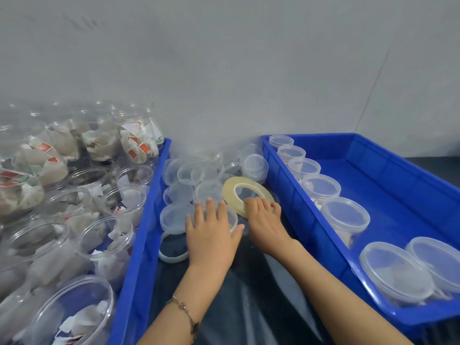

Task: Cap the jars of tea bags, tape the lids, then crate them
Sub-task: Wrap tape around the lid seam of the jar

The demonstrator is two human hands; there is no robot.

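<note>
My left hand [211,230] lies flat with fingers spread on a clear lid [234,217] between the two blue crates; what sits under the lid is hidden. My right hand [263,220] grips the near edge of a yellowish tape roll [230,191], which is tilted up beside that lid. The left crate [139,245] holds several open clear jars of tea bags [104,240], with more stacked behind. In the right crate [286,185], several capped jars [344,215] stand in a row along its left wall.
A heap of loose clear lids [181,190] lies on the dark table [249,295] between the crates, reaching back to the grey wall. A clear ring [171,257] lies by my left wrist. The right crate's far half shows bare blue floor [388,195].
</note>
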